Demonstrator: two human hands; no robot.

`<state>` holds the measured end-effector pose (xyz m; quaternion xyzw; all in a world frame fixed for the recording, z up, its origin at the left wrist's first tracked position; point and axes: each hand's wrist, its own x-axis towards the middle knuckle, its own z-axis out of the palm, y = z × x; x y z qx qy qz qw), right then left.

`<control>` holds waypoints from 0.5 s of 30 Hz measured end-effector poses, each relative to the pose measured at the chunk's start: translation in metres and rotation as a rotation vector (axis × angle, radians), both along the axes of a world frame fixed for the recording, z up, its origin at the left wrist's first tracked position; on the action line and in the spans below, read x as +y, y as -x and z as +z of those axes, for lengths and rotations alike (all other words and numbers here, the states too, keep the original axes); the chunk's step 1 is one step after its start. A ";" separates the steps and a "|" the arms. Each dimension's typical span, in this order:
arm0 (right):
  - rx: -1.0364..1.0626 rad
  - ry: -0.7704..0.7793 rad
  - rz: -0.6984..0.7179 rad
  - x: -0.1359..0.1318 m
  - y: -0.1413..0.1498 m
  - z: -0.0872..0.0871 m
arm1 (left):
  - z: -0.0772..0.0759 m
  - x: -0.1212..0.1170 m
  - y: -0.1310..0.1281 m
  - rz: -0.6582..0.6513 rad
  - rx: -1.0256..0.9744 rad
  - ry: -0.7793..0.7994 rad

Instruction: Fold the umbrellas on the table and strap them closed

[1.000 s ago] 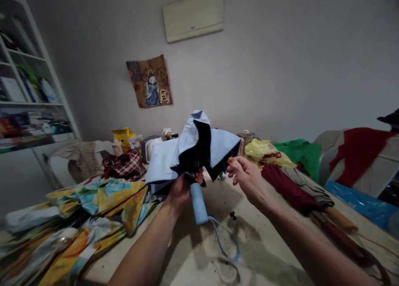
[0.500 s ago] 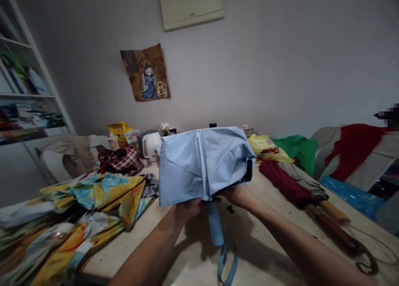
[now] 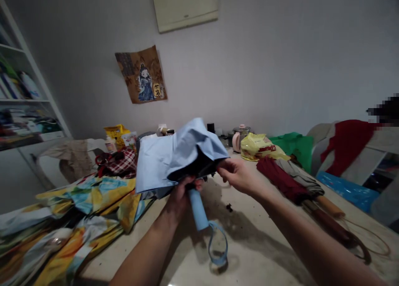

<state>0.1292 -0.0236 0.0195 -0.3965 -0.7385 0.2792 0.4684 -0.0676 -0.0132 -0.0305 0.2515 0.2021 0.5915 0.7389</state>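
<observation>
A light blue folding umbrella (image 3: pixel 174 155) with a black inner lining is held above the table (image 3: pixel 262 252). My left hand (image 3: pixel 181 194) is wrapped round the top of its blue handle (image 3: pixel 197 211), from which a blue wrist strap (image 3: pixel 218 244) hangs down. My right hand (image 3: pixel 237 176) pinches the right edge of the canopy fabric between thumb and fingers. The canopy is loose and crumpled, bunched up over my left hand.
A heap of yellow and blue patterned umbrellas (image 3: pixel 77 211) lies at the left. Dark red and beige umbrellas (image 3: pixel 293 182) with wooden handles lie at the right. A plaid bag (image 3: pixel 121 163), a yellow bag (image 3: pixel 260 146), a pot and green cloth stand behind. Shelves at far left.
The canopy, spread flat in front of me half a second ago, has crumpled and tipped left, showing black lining. My right hand shifted to the fabric's right edge.
</observation>
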 end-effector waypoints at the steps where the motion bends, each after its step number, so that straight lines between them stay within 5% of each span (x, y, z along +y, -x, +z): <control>1: 0.022 0.028 0.015 0.000 -0.001 0.003 | 0.004 -0.001 0.005 -0.049 -0.133 0.020; 6: -0.031 0.210 -0.004 0.004 0.002 0.002 | 0.008 -0.002 0.023 -0.157 -0.575 -0.030; 11: 0.208 0.537 -0.061 0.024 0.010 -0.023 | -0.002 -0.001 0.026 -0.237 -0.568 -0.021; 15: 0.470 0.771 0.163 0.029 0.016 -0.040 | -0.007 -0.001 0.020 -0.282 -0.420 0.020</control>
